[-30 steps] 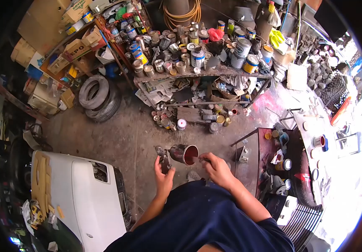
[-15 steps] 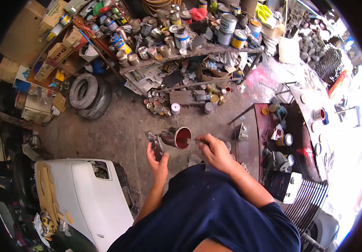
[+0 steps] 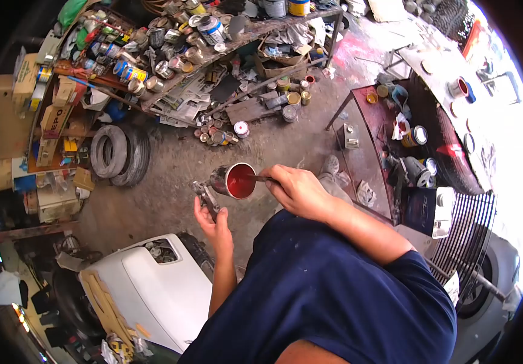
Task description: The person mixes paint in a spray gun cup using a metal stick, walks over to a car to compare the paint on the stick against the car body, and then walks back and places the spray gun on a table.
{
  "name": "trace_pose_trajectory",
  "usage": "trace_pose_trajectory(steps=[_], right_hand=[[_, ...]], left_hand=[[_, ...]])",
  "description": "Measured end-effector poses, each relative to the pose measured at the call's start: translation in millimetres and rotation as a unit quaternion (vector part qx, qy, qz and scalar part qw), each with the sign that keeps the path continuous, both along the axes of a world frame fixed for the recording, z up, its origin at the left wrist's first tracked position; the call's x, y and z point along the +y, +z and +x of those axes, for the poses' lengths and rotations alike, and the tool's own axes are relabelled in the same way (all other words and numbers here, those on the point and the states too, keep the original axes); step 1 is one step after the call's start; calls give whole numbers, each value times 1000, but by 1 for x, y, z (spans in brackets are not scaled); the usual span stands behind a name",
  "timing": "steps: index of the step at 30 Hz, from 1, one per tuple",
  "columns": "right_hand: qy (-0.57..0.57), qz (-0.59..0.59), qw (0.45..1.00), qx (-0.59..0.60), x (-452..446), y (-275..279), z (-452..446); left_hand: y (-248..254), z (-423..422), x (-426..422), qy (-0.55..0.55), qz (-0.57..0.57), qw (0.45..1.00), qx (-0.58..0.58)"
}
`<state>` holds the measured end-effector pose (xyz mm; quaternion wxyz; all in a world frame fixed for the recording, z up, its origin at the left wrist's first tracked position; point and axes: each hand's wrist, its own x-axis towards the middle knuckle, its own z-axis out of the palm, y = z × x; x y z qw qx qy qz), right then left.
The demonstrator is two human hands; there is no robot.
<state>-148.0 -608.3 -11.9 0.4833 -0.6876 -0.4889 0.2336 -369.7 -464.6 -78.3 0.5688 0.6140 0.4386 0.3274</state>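
My left hand is closed round the dark, paint-stained grip of what looks like a spray gun. Beside the grip sits a paint cup with an open, pale rim tilted towards me; it appears joined to the gun, though the joint is not clear. Red paint shows inside. My right hand pinches a thin dark stirring stick, whose far end reaches over the rim into the paint. The stick's tip is hidden in the red.
A cluttered bench of paint cans stands ahead, with small cans on the floor below. Two tyres lean at the left. A white car panel lies lower left. A dark red table with a metal tin stands right.
My view has turned and shifted. The cup is tipped more towards me, showing more red paint. The stick, in my right hand, has gone further into the cup.
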Motion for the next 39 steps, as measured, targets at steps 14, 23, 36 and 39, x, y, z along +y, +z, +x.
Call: trace_pose_trajectory(steps=[14, 23, 36, 39], right_hand=[[-37, 11, 999, -19, -1, 0, -5], [7, 14, 999, 43, -2, -5, -3], [-19, -14, 1000, 20, 0, -8, 1], [-37, 8, 999, 20, 0, -6, 0]], left_hand=[[11, 4, 5, -4, 10, 1000, 3], [6, 5, 7, -2, 21, 1000, 8], [-2, 4, 9, -12, 2, 1000, 11], [3, 9, 6, -8, 6, 1000, 11]])
